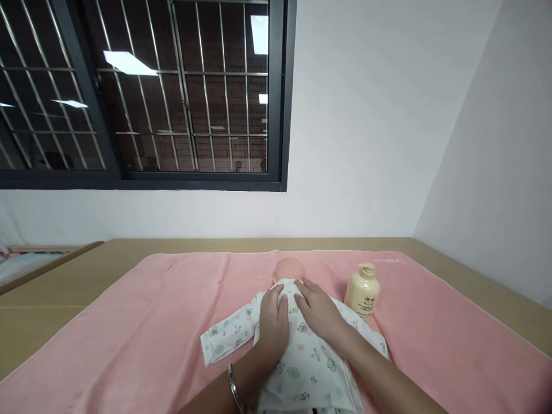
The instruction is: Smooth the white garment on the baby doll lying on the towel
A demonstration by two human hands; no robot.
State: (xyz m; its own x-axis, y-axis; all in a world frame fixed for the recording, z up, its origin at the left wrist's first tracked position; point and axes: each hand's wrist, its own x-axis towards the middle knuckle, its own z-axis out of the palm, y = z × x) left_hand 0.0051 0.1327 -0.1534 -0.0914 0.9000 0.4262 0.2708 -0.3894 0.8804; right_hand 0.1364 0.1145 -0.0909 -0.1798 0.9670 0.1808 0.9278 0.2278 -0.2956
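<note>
A baby doll (289, 269) lies on a pink blanket (150, 322), its bare head pointing away from me. It wears a white long-sleeved top (308, 359) printed with small green and pink figures. My left hand (274, 319) rests on the upper part of the top, fingers stretched out; a silver bangle circles that wrist. Beside it, my right hand (318, 307) lies on the top near the neck, fingers extended. The doll's left-side sleeve in view spreads out flat; my right forearm partly covers the other. The doll's lower end is cut off by the frame.
A pale yellow pump bottle (363, 292) stands on the blanket right of the doll. The blanket covers most of a tan padded surface (129, 246). A white wall (353, 144) and a dark-framed barred window (282, 115) rise behind it.
</note>
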